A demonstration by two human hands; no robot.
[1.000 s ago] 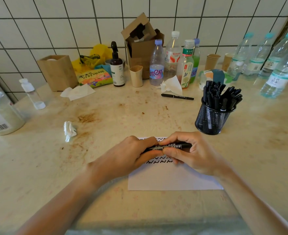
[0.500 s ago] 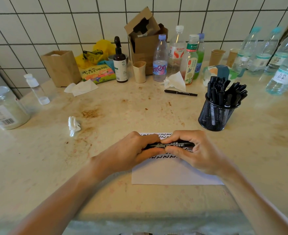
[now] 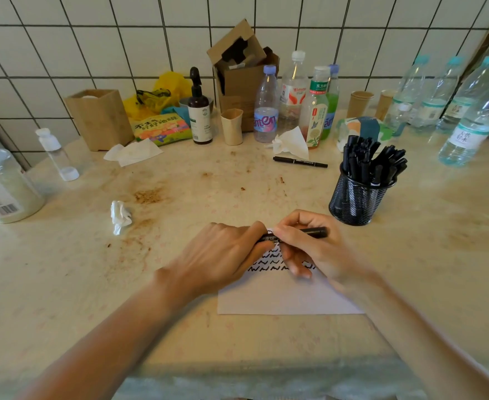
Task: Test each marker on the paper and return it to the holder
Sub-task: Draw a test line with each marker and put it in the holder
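Note:
Both hands hold one black marker (image 3: 314,232) level over the white paper (image 3: 280,298). My left hand (image 3: 223,255) grips its left end, and my right hand (image 3: 309,246) pinches its middle, with the right end sticking out past my fingers. Rows of black squiggles (image 3: 269,268) cross the top of the sheet, partly hidden by my hands. The black mesh holder (image 3: 355,202) stands to the right beyond the paper, packed with several black markers (image 3: 367,160). One more black marker (image 3: 299,162) lies loose on the counter behind.
A crumpled tissue (image 3: 120,216) lies left of the paper. A big plastic jar (image 3: 2,187) and a small bottle (image 3: 56,154) stand at far left. Bottles (image 3: 266,108), cups (image 3: 231,127), a cardboard box (image 3: 243,79) and tissues line the tiled wall; water bottles (image 3: 474,122) crowd the right.
The hands have shifted slightly along the marker, and more of its right end now shows past my right fingers. The view has tilted a little.

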